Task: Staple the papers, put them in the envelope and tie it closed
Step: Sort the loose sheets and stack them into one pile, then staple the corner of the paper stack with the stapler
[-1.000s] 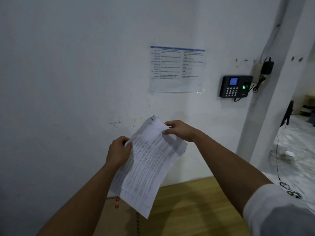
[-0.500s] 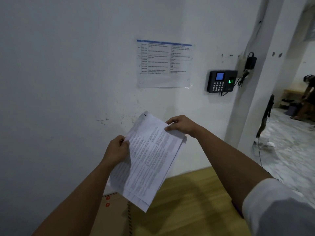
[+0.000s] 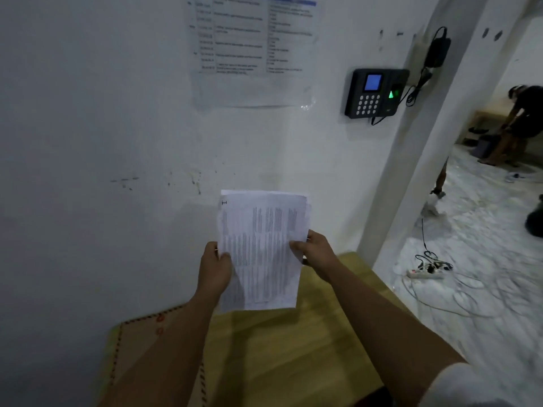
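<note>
A stack of printed white papers (image 3: 260, 248) is held upright in the air above the wooden table (image 3: 293, 348), in front of the wall. A staple shows at the stack's top left corner. My left hand (image 3: 216, 268) grips the stack's left edge and my right hand (image 3: 316, 254) grips its right edge, both at mid height. A brown envelope (image 3: 138, 345) with red button fasteners and a striped border lies flat on the table at the lower left, partly hidden by my left forearm.
A white wall stands right behind the table, with a printed notice (image 3: 252, 51) and a keypad device (image 3: 373, 94) on it. A pillar (image 3: 411, 160) rises at the right. Beyond it, a power strip (image 3: 423, 273) with cables lies on the floor; a person (image 3: 526, 121) bends far right.
The papers turned from tilted to upright. My right hand slid from the top edge down to the right side. The view dipped and swung right.
</note>
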A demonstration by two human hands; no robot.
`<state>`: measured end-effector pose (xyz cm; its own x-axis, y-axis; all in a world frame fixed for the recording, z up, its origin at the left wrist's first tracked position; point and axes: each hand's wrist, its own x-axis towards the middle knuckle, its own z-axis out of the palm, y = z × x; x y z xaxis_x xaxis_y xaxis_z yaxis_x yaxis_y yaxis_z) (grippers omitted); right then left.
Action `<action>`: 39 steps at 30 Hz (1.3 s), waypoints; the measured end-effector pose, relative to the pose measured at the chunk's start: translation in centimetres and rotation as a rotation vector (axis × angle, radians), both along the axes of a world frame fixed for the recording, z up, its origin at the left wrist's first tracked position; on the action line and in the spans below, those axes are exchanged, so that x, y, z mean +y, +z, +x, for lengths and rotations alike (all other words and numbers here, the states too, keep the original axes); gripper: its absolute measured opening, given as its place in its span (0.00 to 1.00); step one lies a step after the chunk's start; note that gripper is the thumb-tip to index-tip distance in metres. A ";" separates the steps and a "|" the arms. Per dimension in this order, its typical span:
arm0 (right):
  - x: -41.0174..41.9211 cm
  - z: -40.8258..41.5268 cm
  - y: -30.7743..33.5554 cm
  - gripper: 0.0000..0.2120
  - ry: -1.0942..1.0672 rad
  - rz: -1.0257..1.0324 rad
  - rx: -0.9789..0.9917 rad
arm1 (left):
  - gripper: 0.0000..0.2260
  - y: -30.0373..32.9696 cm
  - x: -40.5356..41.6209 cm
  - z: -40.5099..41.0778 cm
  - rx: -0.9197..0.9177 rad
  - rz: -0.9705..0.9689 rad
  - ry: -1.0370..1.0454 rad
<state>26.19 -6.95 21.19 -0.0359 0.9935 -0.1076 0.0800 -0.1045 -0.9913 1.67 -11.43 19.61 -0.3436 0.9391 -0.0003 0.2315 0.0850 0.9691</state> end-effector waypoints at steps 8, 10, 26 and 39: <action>1.8 5.3 -8.2 0.13 -0.021 0.043 -0.114 | 0.17 -8.5 2.8 6.4 0.029 -0.130 -0.041; 2.2 6.6 -10.9 0.15 -0.012 0.018 -0.157 | 0.17 -11.3 3.2 7.4 0.060 -0.174 -0.059; 7.3 10.7 -14.6 0.16 0.220 -0.209 -0.068 | 0.08 -12.5 5.8 12.3 0.071 -0.267 0.146; 9.1 14.1 -10.8 0.14 0.191 -0.392 0.202 | 0.08 -8.2 7.1 15.1 0.185 -0.251 0.160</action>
